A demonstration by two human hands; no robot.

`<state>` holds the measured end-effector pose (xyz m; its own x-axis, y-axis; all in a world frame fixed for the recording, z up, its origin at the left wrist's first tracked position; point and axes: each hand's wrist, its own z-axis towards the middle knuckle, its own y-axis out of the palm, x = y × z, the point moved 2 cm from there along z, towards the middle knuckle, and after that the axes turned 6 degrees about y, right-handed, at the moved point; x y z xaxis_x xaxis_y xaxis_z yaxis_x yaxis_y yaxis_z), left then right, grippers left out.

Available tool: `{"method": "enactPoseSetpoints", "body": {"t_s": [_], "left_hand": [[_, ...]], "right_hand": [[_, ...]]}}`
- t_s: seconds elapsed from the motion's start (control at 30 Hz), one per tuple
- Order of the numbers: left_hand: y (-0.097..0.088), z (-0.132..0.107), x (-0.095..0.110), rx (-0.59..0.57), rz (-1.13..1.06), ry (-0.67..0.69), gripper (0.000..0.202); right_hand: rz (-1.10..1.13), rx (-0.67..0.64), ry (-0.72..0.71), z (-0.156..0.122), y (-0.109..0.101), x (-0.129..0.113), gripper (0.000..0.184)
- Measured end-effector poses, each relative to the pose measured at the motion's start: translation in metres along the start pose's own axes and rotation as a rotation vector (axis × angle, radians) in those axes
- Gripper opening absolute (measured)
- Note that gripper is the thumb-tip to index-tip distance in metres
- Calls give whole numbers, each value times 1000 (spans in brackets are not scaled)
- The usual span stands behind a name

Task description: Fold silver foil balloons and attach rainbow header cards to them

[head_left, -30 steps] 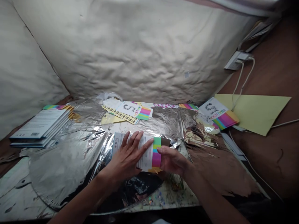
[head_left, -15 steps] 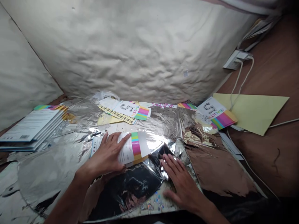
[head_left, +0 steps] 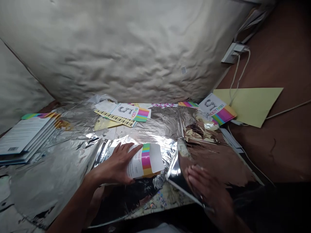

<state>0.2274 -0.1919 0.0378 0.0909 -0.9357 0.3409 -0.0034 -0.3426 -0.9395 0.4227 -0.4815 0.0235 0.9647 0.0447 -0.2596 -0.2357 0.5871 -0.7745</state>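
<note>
My left hand (head_left: 120,163) lies across a white printed balloon packet (head_left: 145,160) with rainbow stripes and a pale flap at its right end. The fingers go over the top, and the thumb is at the near edge. The packet rests on the foil-covered work surface (head_left: 136,197). Right of it, my right hand (head_left: 204,184) is at a shiny silver foil piece (head_left: 179,171) with a pale straight edge toward me. Motion smears the right fingers, so their grip on the foil is unclear.
Printed packets marked 5 lie at the back (head_left: 126,111) and at the back right (head_left: 216,110), beside a yellow sheet (head_left: 257,103). A stack of packets (head_left: 24,136) stands left. A white power socket (head_left: 233,53) with cables hangs right. A wrinkled pale wall covering (head_left: 121,58) rises behind.
My right hand has moved right and toward me, and the shiny foil shows farther right. My left hand keeps the packet, now slightly right in view. The camera has turned a little.
</note>
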Motion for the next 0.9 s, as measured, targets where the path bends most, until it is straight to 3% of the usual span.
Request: {"method": "enactPoseSetpoints", "body": {"t_s": [0.07,0.17,0.23,0.33,0.47,0.73,0.9], "left_hand": [[0,1,4,-2,-26,47,115],[1,1,7,-14,-49,69,120],[2,1,7,-23,-41,49,123],[5,0,7,-40,-14,22,124],[8,-2,7,-17,37,11,124],[-2,-5,3,101,20,3,119],[8,2,11,86,30,68,122]], "right_hand": [[-6,17,5,28,-5,3,49],[-18,-143,-138,57,0,5,47],[-20,-282,-242,67,6,5,44],[9,-366,-344,74,12,3,41],[80,-374,-371,84,24,6,39],[185,-249,-352,90,42,14,42],[177,-259,-438,95,49,10,32]]}}
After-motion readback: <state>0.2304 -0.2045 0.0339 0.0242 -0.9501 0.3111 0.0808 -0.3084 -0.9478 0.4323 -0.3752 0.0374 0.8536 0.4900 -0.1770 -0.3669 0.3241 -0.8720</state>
